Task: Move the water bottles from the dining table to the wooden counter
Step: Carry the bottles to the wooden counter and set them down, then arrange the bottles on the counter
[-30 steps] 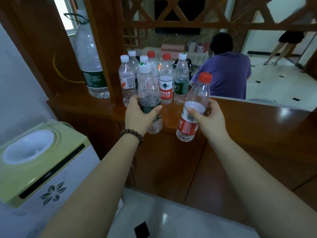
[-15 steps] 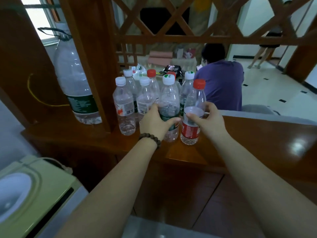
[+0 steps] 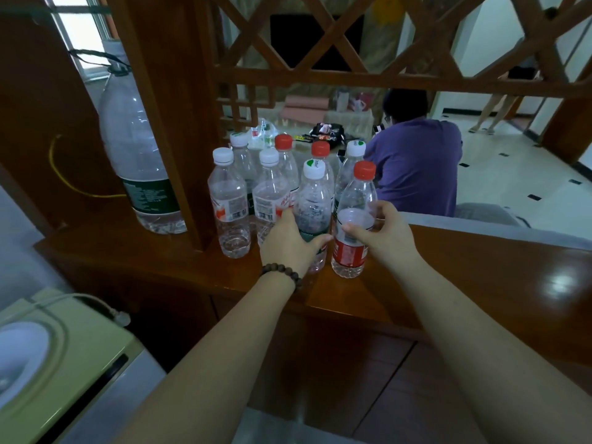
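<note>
Both bare forearms reach forward from the near edge, almost parallel. The left hand [image 3: 290, 243] has its fingers curled around a bottle, thumb pointing right, and a bead bracelet sits on the wrist. The right hand [image 3: 382, 233] wraps a second bottle, thumb on the near side.

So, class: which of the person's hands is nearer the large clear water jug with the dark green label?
Left. The left hand grips a white-capped bottle, a few bottles right of the jug; the right hand holds a red-capped bottle farther right.
</note>
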